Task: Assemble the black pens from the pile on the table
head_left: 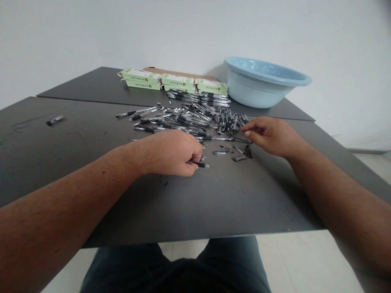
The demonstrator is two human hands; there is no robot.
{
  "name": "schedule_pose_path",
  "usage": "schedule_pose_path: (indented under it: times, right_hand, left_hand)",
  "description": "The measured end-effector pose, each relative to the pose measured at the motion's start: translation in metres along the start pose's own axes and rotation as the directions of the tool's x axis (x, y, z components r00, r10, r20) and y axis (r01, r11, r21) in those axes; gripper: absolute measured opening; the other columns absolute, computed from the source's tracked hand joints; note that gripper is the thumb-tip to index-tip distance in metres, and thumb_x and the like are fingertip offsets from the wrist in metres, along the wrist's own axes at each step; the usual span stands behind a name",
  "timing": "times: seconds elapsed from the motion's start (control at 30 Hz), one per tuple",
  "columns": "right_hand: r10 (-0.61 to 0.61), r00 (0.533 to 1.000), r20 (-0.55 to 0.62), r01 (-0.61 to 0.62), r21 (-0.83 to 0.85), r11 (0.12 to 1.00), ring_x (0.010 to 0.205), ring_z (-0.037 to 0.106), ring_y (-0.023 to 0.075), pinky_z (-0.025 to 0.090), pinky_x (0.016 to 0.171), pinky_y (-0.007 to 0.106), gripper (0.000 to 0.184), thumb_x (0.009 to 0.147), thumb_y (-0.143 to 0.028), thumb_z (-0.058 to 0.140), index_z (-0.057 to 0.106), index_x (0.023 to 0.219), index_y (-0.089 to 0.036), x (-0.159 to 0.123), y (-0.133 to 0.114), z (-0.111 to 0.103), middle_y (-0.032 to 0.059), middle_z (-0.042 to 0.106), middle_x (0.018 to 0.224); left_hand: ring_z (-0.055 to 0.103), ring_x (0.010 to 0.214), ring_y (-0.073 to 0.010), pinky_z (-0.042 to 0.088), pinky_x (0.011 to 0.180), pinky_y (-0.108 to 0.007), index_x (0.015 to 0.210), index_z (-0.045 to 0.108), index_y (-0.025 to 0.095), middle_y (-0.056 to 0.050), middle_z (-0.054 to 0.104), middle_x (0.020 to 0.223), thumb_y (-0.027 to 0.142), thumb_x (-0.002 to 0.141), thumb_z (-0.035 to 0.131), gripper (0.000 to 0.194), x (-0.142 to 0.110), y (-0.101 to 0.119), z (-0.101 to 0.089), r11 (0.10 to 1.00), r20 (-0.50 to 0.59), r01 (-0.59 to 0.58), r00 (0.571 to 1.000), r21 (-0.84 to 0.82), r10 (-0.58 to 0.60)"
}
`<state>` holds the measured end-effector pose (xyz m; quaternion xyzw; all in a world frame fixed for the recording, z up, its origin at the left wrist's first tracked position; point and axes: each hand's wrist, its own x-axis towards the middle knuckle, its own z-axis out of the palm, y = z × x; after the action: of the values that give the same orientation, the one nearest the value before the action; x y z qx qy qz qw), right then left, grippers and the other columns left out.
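Note:
My left hand (177, 154) is closed around a clear pen with a black grip (202, 165), whose end sticks out past the fingertips. Most of that pen is hidden by the hand. At the right side of the pile, my right hand (270, 135) has its thumb and fingers slightly apart, close to the loose pen caps (240, 121); nothing shows between them. A large heap of clear and black pen parts (186, 118) spreads beyond both hands. Several small caps and clips (240, 158) lie just left of and below my right fingertips.
Green and white boxes (143, 81) are stacked in a row at the back, with bundled pens (214, 99) before them. A light-blue basin (259, 87) stands at the back right. One lone cap-like piece (55, 120) rests far left on the dark table (214, 207).

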<state>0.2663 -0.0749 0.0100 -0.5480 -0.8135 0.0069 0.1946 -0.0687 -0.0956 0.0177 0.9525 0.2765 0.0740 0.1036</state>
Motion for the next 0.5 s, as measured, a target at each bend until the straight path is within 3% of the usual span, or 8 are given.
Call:
schedule_pose_path:
  times: [0.1, 0.23, 0.37, 0.5]
  right_hand:
    - [0.049, 0.996, -0.076, -0.045, 0.053, 0.998, 0.088, 0.075, 0.0282, 0.059, 0.081, 0.042, 0.025, 0.09, -0.04, 0.066, 0.081, 0.108, -0.03, -0.002, -0.001, 0.0, 0.0046, 0.082, 0.099]
    - [0.056, 0.992, -0.113, -0.018, 0.311, 0.95, 0.097, 0.076, 0.0296, 0.062, 0.086, 0.044, 0.036, 0.094, -0.044, 0.066, 0.074, 0.124, -0.026, -0.008, -0.013, 0.002, 0.0075, 0.082, 0.109]
    - [-0.168, 0.985, -0.035, 0.162, 0.509, 0.846, 0.112, 0.074, 0.0272, 0.062, 0.093, 0.043, 0.059, 0.098, -0.046, 0.067, 0.054, 0.152, -0.03, -0.017, -0.04, 0.008, 0.008, 0.076, 0.132]
    - [-0.392, 0.92, -0.011, 0.339, 0.525, 0.781, 0.11, 0.075, 0.0255, 0.061, 0.094, 0.041, 0.072, 0.098, -0.039, 0.071, 0.04, 0.162, -0.027, -0.023, -0.073, 0.018, 0.008, 0.078, 0.126]
  left_hand:
    - [0.058, 0.057, -0.0132, 0.042, 0.06, -0.027, 0.081, 0.069, 0.023, 0.004, 0.064, 0.064, 0.028, 0.078, 0.065, 0.007, -0.001, 0.008, -0.009, 0.982, -0.18, 0.082, 0.977, -0.17, -0.112]
    - [0.054, 0.053, -0.0109, 0.041, 0.057, -0.025, 0.082, 0.064, 0.021, 0.005, 0.062, 0.061, 0.031, 0.082, 0.064, 0.01, 0.0, 0.014, -0.01, 0.925, -0.376, 0.179, 0.875, -0.335, -0.305]
    - [0.061, 0.057, -0.0126, 0.045, 0.056, -0.025, 0.087, 0.061, 0.021, 0.003, 0.068, 0.066, 0.03, 0.086, 0.061, 0.009, 0.005, 0.016, 0.001, 0.867, -0.415, 0.118, 0.841, -0.484, -0.346]
    - [0.067, 0.063, -0.0147, 0.05, 0.059, -0.026, 0.095, 0.062, 0.021, 0.002, 0.072, 0.072, 0.028, 0.086, 0.065, 0.012, 0.008, 0.022, 0.011, 0.856, -0.456, 0.018, 0.84, -0.517, -0.294]
